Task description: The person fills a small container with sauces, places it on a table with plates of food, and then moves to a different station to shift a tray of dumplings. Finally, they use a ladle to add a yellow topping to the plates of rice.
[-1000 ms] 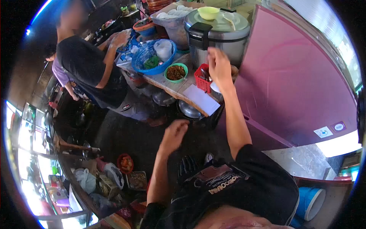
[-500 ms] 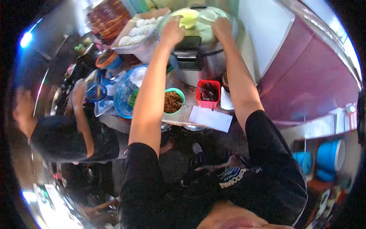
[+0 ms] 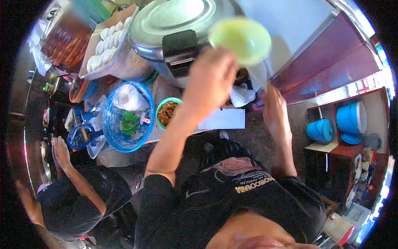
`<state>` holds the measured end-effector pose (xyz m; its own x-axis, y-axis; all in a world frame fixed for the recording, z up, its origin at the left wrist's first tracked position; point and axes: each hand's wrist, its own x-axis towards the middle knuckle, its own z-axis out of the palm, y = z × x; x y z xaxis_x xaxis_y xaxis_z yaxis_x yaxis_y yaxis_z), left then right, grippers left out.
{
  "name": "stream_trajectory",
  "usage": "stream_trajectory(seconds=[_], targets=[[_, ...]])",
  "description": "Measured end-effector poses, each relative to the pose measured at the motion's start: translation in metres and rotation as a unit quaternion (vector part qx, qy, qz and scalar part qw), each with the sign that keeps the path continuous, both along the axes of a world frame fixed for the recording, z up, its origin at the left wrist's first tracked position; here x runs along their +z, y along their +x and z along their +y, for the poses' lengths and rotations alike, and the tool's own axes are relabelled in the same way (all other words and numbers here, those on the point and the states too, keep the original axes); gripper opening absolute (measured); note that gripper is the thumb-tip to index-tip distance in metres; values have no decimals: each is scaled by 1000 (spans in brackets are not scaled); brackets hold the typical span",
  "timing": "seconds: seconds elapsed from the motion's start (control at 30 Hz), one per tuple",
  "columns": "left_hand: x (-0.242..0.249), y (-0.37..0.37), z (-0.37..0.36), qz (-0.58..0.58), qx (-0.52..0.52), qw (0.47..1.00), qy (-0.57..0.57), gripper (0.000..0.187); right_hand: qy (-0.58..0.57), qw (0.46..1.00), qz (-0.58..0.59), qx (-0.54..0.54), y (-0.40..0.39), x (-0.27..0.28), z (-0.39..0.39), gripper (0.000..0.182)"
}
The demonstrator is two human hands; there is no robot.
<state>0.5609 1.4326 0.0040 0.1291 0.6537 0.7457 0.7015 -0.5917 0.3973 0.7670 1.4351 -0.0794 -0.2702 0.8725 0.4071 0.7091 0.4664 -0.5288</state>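
Note:
A large silver rice cooker [image 3: 159, 41] with a black latch stands at the back, its lid closed. In front of its right side, my left hand [image 3: 211, 83] grips the near rim of a pale yellow-green bowl [image 3: 242, 39], tilted so its inside faces me. My right hand [image 3: 275, 110], lower and to the right, is closed around a whitish, paddle-like utensil [image 3: 262, 74], blurred and partly behind the bowl. Beneath my left forearm is a green bowl of brown chopped food [image 3: 166, 112]. A sheet of white paper [image 3: 224, 119] lies at the table edge.
A blue basin [image 3: 108, 120] with a white bag and a green item stands at left. Behind it is a plastic box of white round pieces [image 3: 118, 58]. Another person [image 3: 83, 199] works at left. Blue buckets [image 3: 321, 130] stand on a right shelf.
Both hands have come back from over the rice cooker towards me and to the right. The bowl is raised and tilted in my left hand; the pale utensil is lower with my right.

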Motion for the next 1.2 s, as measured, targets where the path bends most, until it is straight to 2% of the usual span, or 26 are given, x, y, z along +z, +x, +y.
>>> stream_trajectory(seconds=[0.03, 0.1, 0.2, 0.27, 0.37, 0.47, 0.5, 0.57, 0.67, 0.73, 0.77, 0.8, 0.87, 0.93, 1.03, 1.1, 1.17, 1.2], targets=[[-19, 14, -7, -51, -31, 993, -102, 10, -47, 999, -10, 3, 6, -3, -12, 38], [-59, 30, 0, -42, -49, 993, -95, 12, -119, 992, -45, -5, 9, -9, -19, 41], [-126, 34, 30, -7, 19, 991, -132, 10, -193, 974, -117, -31, 10, -19, -25, 45], [-157, 28, 51, 25, 68, 985, -159, 10, -184, 972, -142, -35, 10, -12, -28, 47], [-181, 27, 67, 66, 64, 973, -212, 16, -161, 973, -160, -32, 6, 11, -30, 51], [-205, 32, 77, 87, 49, 978, -182, 20, -63, 988, -142, -26, -3, 9, -18, 52], [-208, 35, 79, 91, 49, 979, -178, 21, -80, 987, -135, -37, -8, -1, -5, 49], [-209, 38, 80, 54, 47, 978, -198, 28, -109, 985, -120, -56, -21, -22, 27, 44], [-201, 34, 66, -13, 39, 984, -176, 40, 9, 973, -231, -18, -30, -59, 65, 41], [-181, 30, 42, -31, 54, 983, -172, 52, -136, 956, -259, -8, -42, -39, 79, 35], [-165, 26, 27, -57, 50, 981, -178, 47, -205, 940, -271, -1, -51, -31, 85, 33], [-152, 21, 14, -78, 43, 978, -191, 41, -131, 947, -293, -6, -50, -38, 91, 26], [-142, 10, -11, -141, 53, 963, -221, 29, -187, 961, -205, -8, -50, -45, 95, 24], [-136, -10, -32, -217, 85, 940, -249, 20, -190, 961, -202, -9, -57, -37, 94, 25], [-133, -53, -53, -359, 102, 903, -211, 14, -118, 951, -285, 11, -52, -5, 94, 30], [-119, -85, -58, -516, 82, 836, -167, 14, -82, 968, -234, 26, -51, 34, 92, 23], [-89, -120, -60, -581, 147, 789, -135, 19, 34, 997, -8, 65, -71, 79, 91, 24], [-84, -145, -56, -608, 158, 769, -115, 20, 88, 993, 18, 75, -89, 97, 102, 25]])
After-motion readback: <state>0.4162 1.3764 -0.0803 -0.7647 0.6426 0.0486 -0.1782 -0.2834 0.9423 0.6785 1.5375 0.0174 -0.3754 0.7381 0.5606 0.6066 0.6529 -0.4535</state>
